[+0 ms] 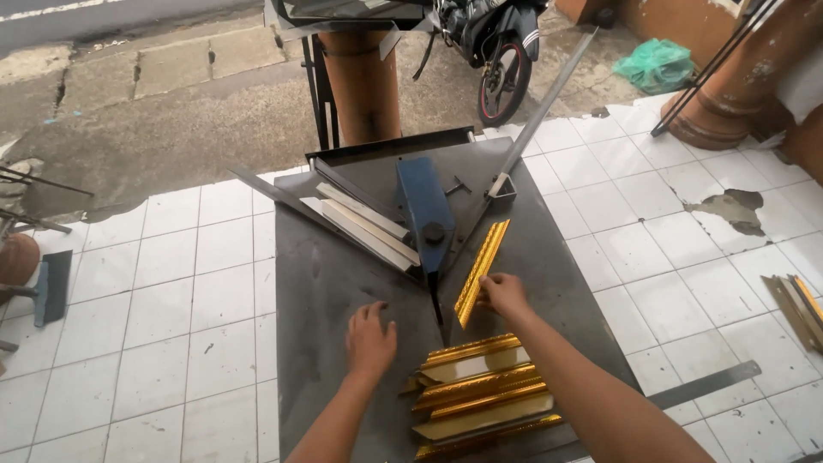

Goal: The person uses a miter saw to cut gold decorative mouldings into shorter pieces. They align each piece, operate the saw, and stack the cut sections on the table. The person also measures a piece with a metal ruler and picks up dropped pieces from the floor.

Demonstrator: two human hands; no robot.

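Gold moulding strip (481, 272) pinched by right hand (504, 296); left hand (370, 340) flat beside.

Gold, blue and grey under my hands

My gold ribbed moulding (481, 272), gold-and-cream stack (480, 390), blue tool (424, 210), dark grey surface (326, 291), white tiled floor (171, 283).

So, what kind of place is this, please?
Probably a small open-air picture-frame workshop beside a street. A grey metal work table carries a blue mitre cutter; gold frame mouldings lie stacked there, and a motorbike is parked on the concrete behind.
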